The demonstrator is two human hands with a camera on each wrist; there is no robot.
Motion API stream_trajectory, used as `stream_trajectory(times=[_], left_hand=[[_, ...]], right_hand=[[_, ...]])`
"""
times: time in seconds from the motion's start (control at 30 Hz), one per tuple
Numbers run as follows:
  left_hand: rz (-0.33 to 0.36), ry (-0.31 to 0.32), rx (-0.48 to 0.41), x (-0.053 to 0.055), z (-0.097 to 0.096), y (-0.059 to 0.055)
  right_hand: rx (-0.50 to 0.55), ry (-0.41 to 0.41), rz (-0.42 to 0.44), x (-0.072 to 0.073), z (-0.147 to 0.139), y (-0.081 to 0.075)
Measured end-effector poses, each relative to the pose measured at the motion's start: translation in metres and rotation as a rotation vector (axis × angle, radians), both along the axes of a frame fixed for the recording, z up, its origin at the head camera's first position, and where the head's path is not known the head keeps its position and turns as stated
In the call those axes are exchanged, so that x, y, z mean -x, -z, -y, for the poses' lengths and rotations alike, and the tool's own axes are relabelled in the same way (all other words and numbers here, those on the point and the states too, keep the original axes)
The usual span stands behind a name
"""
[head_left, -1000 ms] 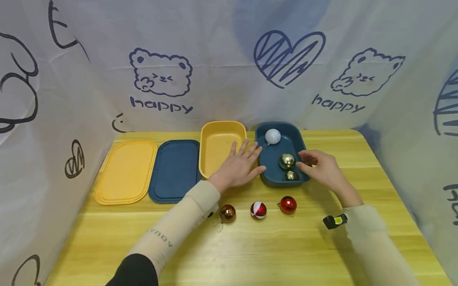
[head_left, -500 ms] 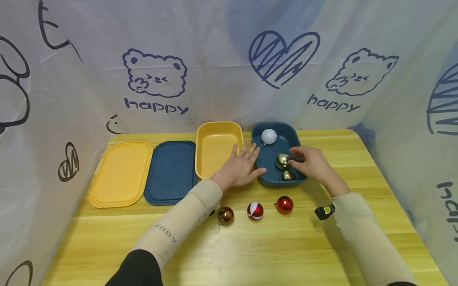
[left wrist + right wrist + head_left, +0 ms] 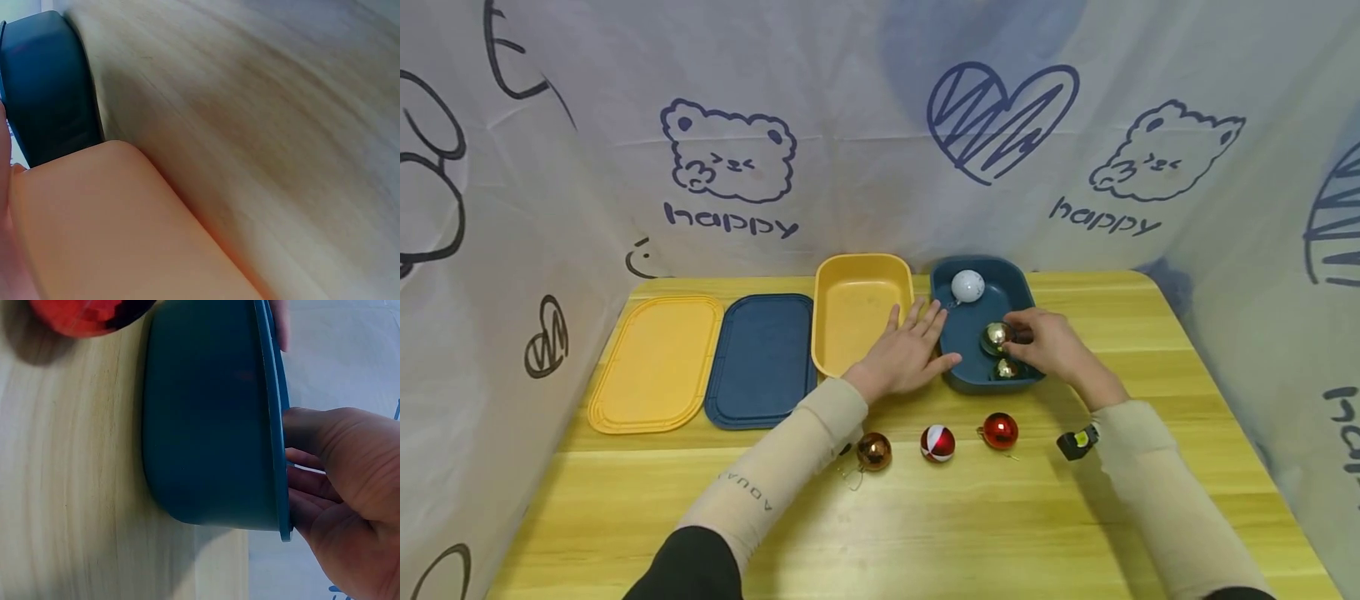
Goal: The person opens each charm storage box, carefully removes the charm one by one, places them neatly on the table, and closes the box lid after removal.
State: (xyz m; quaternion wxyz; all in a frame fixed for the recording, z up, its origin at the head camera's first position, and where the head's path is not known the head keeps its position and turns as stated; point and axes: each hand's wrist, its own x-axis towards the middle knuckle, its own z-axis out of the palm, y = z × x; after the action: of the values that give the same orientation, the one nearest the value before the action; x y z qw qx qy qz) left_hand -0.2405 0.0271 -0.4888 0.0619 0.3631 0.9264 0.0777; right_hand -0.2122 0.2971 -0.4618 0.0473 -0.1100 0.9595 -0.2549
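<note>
My right hand [image 3: 1051,340] reaches over the right rim of the blue box [image 3: 973,383], thumb and fingers around the larger gold Christmas ball [image 3: 997,337]. In the right wrist view those fingertips disappear behind the box wall [image 3: 212,419]. A smaller gold ball [image 3: 1006,368] lies just in front of it, and a white ball [image 3: 967,286] sits at the back of the box. My left hand [image 3: 904,350] lies with straight, spread fingers across the adjoining rims of the yellow box [image 3: 829,354] and the blue box, holding nothing.
In front of the boxes lie a copper ball [image 3: 875,452], a red-and-white ball [image 3: 937,443] and a red ball [image 3: 1001,431] on the wooden table [image 3: 970,533]. The yellow lid [image 3: 658,362] and blue lid [image 3: 762,360] are flat at the left. A drawn-on white cloth [image 3: 865,167] stands behind.
My right hand has moved left, from the blue box's right rim in to the larger gold ball, and its fingers have closed around it. The left hand stays in place.
</note>
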Motion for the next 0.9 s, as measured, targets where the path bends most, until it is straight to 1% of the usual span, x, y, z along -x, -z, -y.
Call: stream_trajectory(times=[0.2, 0.5, 0.7, 0.9], left_hand=[[0.0, 0.001, -0.016, 0.0, 0.0, 0.002], [0.005, -0.004, -0.018, 0.0, 0.0, 0.002], [0.001, 0.002, -0.027, 0.001, 0.0, 0.002], [0.007, -0.004, -0.023, 0.001, 0.0, 0.004]], right_hand=[[-0.013, -0.01, -0.01, 0.003, 0.002, 0.003], [-0.003, -0.001, 0.021, 0.009, 0.006, 0.009], [-0.003, 0.003, 0.018, 0.01, 0.007, 0.011], [0.005, 0.014, 0.026, 0.009, 0.009, 0.011]])
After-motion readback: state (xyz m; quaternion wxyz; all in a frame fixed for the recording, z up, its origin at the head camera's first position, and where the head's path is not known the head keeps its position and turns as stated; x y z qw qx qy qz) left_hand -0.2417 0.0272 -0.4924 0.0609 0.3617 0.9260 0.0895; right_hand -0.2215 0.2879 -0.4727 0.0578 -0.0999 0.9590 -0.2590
